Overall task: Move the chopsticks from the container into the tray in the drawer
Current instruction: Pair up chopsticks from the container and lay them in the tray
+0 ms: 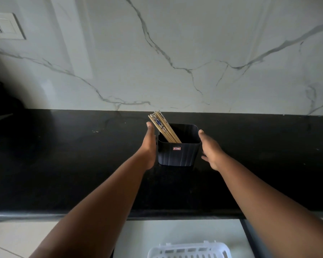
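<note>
both arms reach forward over the black countertop (pixel 67 164) toward one dark ribbed plastic container (pixel 179 151), which stands upright near the marble backsplash (pixel 175 53). the left hand (pixel 149 146) lies flat against the container's left wall, fingers straight and pressed together, thumb up by the rim. the right hand (pixel 211 151) sits just beside the right wall, fingers loosely spread and a little bent — whether it touches the plastic i cannot tell. neither hand pinches or curls round anything. the two-sided approach reads to me as a way to bracket the container and bring it closer or steady it, since it stands far back from the counter's front edge.

the chopsticks (pixel 162 127) are all in the container, a single bundle of pale wooden sticks leaning to its back left corner, tops fanned above the rim next to the left thumb. some carry blue markings. they overlap too tightly for an exact count — several pairs, i'd say.

at the bottom, below the counter's edge, one white slotted plastic tray (pixel 188 250) rests in the open drawer (pixel 175 231), directly beneath the container; only its far rim shows. it looks placed there so the sticks travel a short way down. none has been moved yet.

one white wall switch plate (pixel 4 25) sits upper left.
</note>
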A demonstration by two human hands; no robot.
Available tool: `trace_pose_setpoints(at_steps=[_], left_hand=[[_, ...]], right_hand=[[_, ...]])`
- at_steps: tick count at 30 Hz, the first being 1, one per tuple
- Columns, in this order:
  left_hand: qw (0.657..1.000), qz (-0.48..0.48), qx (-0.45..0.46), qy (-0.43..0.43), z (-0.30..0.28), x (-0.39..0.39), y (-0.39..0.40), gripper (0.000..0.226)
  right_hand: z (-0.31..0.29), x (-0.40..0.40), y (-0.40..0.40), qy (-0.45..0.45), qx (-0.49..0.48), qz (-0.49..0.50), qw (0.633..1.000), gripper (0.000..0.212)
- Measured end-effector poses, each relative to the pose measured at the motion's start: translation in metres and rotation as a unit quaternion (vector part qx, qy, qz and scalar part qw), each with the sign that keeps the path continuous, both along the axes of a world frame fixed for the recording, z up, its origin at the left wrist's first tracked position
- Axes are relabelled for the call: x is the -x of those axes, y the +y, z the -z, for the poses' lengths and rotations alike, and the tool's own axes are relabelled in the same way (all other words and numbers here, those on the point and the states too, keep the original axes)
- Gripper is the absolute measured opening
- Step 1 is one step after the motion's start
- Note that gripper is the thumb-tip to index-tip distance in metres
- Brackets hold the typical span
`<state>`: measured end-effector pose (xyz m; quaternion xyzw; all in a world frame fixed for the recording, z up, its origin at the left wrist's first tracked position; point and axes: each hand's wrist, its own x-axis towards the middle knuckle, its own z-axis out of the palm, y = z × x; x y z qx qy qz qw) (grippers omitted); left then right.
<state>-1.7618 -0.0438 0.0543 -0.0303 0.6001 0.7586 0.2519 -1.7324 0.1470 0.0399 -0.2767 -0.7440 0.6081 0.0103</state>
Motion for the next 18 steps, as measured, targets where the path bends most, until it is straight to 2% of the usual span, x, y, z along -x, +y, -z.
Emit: trace_pose_setpoints(at_steps=[2,7,10,15,18], left_hand=[[1.000,0.011,-0.016,0.005,0.005,-0.006,0.004,0.093],[0.999,-0.006,-0.009,0.034,0.016,-0.023,0.002,0.089],[1.000,0.003,0.002,0.026,0.017,-0.039,-0.005,0.082],[1.000,0.014,0.011,0.000,0.021,-0.059,-0.021,0.096],[0.999,0.014,0.030,-0.013,0.023,-0.068,-0.030,0.100]], right_hand=[[0.003,-0.004,-0.006,0.009,0.025,-0.027,0.999,0.063],[0.014,-0.030,-0.013,0.043,-0.062,-0.087,0.993,0.045],[0.016,-0.053,-0.011,0.044,-0.084,-0.112,0.989,0.054],[0.014,-0.082,-0.007,0.019,-0.123,-0.148,0.981,0.074],[0.012,-0.093,-0.003,-0.001,-0.160,-0.167,0.973,0.077]])
